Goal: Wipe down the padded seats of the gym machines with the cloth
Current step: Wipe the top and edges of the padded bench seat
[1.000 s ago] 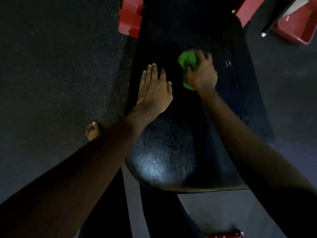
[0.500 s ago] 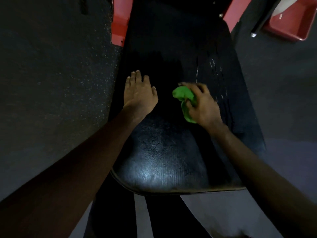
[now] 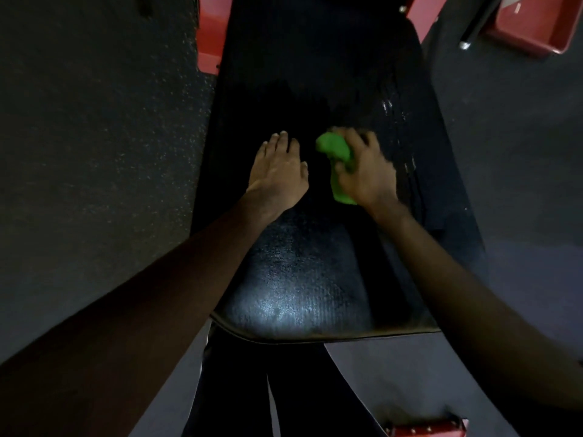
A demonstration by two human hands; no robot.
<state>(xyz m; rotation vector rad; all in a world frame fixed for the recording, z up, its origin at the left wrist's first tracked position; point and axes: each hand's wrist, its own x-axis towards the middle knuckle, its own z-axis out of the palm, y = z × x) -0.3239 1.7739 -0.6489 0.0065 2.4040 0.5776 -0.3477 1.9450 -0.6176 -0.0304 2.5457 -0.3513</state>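
Two hands on padded seat (image 3: 299, 279): left hand (image 3: 277, 175) laid flat, fingers (image 3: 281, 145) straight; cloth (image 3: 336, 149) gripped by right hand (image 3: 366, 175) at its 3 o'clock. Overlapping strokes toward 6 o'clock advised.

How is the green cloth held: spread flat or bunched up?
Bunched up: the green cloth bulges as a wad from the gripping right hand.

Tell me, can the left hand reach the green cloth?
Probably yes: the left hand lies flat on the padded seat just beside the green cloth, nothing between them, though the right hand grips it.
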